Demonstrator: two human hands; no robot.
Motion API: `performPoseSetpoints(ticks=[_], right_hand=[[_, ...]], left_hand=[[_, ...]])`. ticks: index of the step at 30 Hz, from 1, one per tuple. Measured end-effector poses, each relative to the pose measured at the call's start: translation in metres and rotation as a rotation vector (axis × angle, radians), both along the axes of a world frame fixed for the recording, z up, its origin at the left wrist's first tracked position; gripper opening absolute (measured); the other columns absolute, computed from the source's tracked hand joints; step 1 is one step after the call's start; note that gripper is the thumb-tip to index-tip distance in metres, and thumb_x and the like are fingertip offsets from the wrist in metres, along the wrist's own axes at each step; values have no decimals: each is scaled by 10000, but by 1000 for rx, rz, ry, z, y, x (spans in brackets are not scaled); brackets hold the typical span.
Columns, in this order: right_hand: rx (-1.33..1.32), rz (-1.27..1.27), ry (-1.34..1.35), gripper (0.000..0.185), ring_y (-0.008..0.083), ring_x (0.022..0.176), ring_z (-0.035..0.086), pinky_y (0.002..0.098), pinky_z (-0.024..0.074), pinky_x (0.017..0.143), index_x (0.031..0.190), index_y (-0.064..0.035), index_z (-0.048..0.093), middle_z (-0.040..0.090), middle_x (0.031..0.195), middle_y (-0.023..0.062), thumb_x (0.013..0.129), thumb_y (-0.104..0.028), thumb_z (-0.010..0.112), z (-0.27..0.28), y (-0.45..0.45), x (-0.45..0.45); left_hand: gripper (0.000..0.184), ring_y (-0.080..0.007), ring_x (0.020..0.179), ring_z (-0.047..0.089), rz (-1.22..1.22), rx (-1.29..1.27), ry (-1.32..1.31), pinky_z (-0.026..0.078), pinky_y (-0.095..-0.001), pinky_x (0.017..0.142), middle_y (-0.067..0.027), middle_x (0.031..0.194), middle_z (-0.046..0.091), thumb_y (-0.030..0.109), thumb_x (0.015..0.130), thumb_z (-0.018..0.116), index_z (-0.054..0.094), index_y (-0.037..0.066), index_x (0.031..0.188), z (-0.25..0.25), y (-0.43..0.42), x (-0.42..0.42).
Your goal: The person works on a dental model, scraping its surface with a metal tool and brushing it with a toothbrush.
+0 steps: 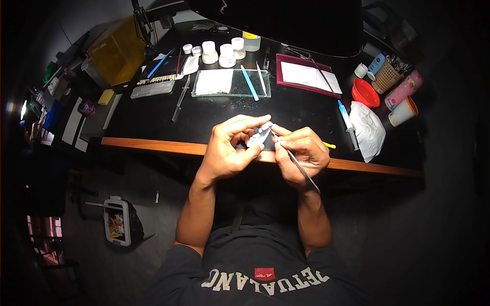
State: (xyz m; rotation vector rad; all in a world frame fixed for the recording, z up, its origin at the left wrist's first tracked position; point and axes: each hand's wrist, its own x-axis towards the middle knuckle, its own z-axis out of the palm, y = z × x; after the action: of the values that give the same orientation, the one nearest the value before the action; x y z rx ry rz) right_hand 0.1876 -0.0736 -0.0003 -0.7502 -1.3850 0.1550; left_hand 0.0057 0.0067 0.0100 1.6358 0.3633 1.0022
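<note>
Above the table's front edge, my left hand (228, 148) is closed around a small pale dental model (259, 137), its fingers and thumb gripping the sides. My right hand (305, 154) pinches a slim metal dental instrument (305, 174) like a pen. The handle slants down toward me, and the tip is close against the model's right side. Whether the tip touches it I cannot tell. Part of the model is hidden behind my fingers.
A glass slab (245, 92) with white paper and a blue-handled tool (249, 82) lies ahead. Behind it stand several white jars (227, 57). At right are a syringe (348, 124), crumpled tissue (368, 133) and a red bowl (363, 93). A lamp hood (286, 23) overhangs the back.
</note>
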Motion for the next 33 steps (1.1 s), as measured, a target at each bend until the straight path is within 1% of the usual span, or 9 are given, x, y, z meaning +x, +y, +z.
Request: performPoseSetpoints(ticks=[5, 8, 11, 14, 17, 26, 29, 32, 33], right_hand=[[-2, -18, -39, 137, 217, 817, 767, 509, 691, 947, 899, 37, 702, 709, 879, 147, 820, 128, 766, 2, 0, -2], [3, -16, -60, 138, 219, 817, 769, 506, 691, 947, 890, 36, 698, 712, 869, 142, 812, 131, 761, 4, 0, -3], [9, -1, -34, 145, 212, 811, 763, 512, 690, 947, 889, 35, 699, 710, 861, 145, 801, 136, 753, 1, 0, -2], [38, 20, 4, 147, 204, 802, 756, 520, 689, 948, 889, 34, 700, 709, 862, 149, 795, 139, 746, -1, 2, -2], [63, 10, 11, 141, 195, 792, 747, 527, 688, 949, 887, 35, 703, 710, 868, 153, 800, 137, 745, -1, 2, -2], [8, 35, -56, 150, 225, 856, 784, 486, 689, 957, 911, 29, 738, 728, 900, 148, 828, 142, 791, 4, 1, 0], [-13, 33, -56, 148, 231, 853, 787, 481, 690, 955, 908, 29, 739, 731, 900, 152, 822, 134, 800, 3, 1, 0], [4, 48, -97, 157, 254, 889, 789, 511, 682, 969, 921, 36, 720, 728, 920, 180, 869, 176, 770, 5, -1, 1], [-2, 41, -85, 150, 252, 878, 791, 499, 685, 963, 915, 34, 727, 731, 912, 173, 850, 157, 783, 5, -1, 1]], left_hand=[[434, -105, 1015, 680, 47, -41, 24, 569, -244, 874, -75, 1166, 683, -59, 955, 792, 724, -49, 1384, -4, 1, -1], [398, -79, 952, 650, 130, -9, -3, 543, -234, 840, -53, 1122, 707, 1, 973, 818, 743, -32, 1363, -7, 1, 3], [357, -61, 905, 613, 225, 43, -6, 503, -220, 804, -41, 1085, 729, 15, 955, 842, 780, -7, 1306, -4, -4, 4], [330, -63, 888, 600, 237, 51, -25, 477, -220, 791, -38, 1069, 747, 15, 925, 867, 807, 14, 1250, -11, -1, 4], [301, -80, 898, 607, 285, 115, -34, 484, -240, 801, -57, 1087, 754, -6, 890, 881, 824, 10, 1185, -8, -2, 5], [280, -197, 1068, 727, 303, 213, 0, 564, -312, 959, -131, 1126, 763, -52, 876, 857, 824, -18, 1152, -5, 0, 4], [280, -192, 1060, 725, 297, 214, 0, 565, -310, 953, -129, 1133, 762, -51, 880, 856, 823, -15, 1156, -4, 0, 3], [273, -186, 1055, 722, 285, 172, -11, 564, -308, 958, -125, 1132, 761, -47, 893, 849, 816, -18, 1162, -6, 0, 3], [266, -183, 1054, 722, 280, 156, -15, 563, -307, 960, -124, 1132, 761, -43, 901, 846, 813, -19, 1163, -6, 0, 3]])
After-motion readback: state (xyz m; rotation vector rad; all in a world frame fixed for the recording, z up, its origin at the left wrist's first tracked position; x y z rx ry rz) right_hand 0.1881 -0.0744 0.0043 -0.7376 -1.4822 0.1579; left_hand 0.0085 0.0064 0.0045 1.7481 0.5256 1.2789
